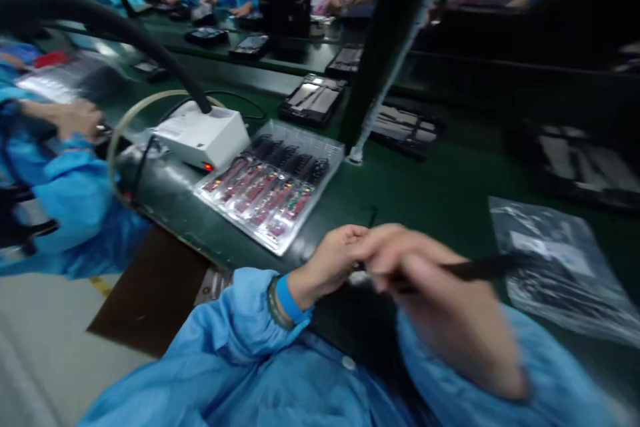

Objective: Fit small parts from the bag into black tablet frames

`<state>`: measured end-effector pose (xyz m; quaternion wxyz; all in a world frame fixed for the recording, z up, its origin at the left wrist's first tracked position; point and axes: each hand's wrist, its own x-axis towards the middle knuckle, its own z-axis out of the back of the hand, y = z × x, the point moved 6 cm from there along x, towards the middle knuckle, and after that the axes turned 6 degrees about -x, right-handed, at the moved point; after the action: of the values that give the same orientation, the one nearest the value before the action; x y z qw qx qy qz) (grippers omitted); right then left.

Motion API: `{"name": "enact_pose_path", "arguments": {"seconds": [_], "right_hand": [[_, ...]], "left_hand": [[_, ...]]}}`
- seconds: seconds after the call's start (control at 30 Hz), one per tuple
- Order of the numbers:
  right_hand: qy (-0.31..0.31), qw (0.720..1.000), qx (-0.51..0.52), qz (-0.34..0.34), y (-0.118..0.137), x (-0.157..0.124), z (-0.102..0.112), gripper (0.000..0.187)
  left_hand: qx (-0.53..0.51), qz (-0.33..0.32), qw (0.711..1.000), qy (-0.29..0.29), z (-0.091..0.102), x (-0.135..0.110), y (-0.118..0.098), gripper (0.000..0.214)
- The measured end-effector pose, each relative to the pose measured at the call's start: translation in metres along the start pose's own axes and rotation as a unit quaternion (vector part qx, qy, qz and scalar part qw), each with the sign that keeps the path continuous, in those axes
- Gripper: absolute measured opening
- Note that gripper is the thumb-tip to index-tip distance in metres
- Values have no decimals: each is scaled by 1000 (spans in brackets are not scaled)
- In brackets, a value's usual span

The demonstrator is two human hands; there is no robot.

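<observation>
My left hand (pixel 327 260), with a blue band at the wrist, is closed in a pinch. Whatever its fingers hold is hidden, though a short thin dark piece (pixel 373 215) sticks up just beyond them. Meeting it fingertip to fingertip, my right hand (pixel 440 293) is wrapped round a slim dark tool (pixel 487 268), whose rear end points right. Blur hides the tool's tip and its exact kind. Left of and beyond my hands lies a clear plastic tray (pixel 283 240) of small red circuit boards (pixel 250 190) with black wires.
A white box (pixel 210 137) with a red light and thick black hose stands behind the tray. On the right lies a clear bag (pixel 560 267) of dark parts. A metal post (pixel 385 53) rises mid-bench. Black fixtures (pixel 313 100) line the back. A co-worker's hands (pixel 75 120) are at left.
</observation>
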<state>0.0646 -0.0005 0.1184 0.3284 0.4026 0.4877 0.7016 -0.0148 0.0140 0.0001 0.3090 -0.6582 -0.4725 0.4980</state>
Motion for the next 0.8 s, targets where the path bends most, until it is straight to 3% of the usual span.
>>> {"name": "enact_pose_path", "arguments": {"seconds": [0.03,0.07,0.13,0.2,0.23,0.3,0.37,0.53,0.63,0.8], "right_hand": [[-71,997,1,-22,-9,-14,39,32],[-192,980,5,-46,-21,-33,80,34],[-410,907,22,-91,-48,-86,149,54],[-559,820,13,-120,-74,-144,191,58],[-595,794,-3,-128,-84,-168,203,57],[-627,764,-32,-149,-100,-204,214,54],[-624,763,-38,-165,-113,-222,216,49],[-534,812,-121,-202,-132,-216,217,45],[-530,800,-193,-206,-137,-212,230,41],[-553,783,-212,-191,-146,-213,246,39]], "left_hand": [[-21,16,999,25,-4,-4,0,17],[-49,34,997,45,-8,-7,0,16],[-109,70,990,52,-11,-10,0,18],[-126,94,986,55,-13,-11,1,21],[-122,103,985,61,-15,-10,2,22],[-106,118,985,71,-17,-9,4,24],[-92,123,985,74,-18,-8,6,26],[-61,98,991,73,-18,-3,6,31],[-26,83,994,73,-18,0,6,32],[23,84,993,77,-22,4,9,33]]}}
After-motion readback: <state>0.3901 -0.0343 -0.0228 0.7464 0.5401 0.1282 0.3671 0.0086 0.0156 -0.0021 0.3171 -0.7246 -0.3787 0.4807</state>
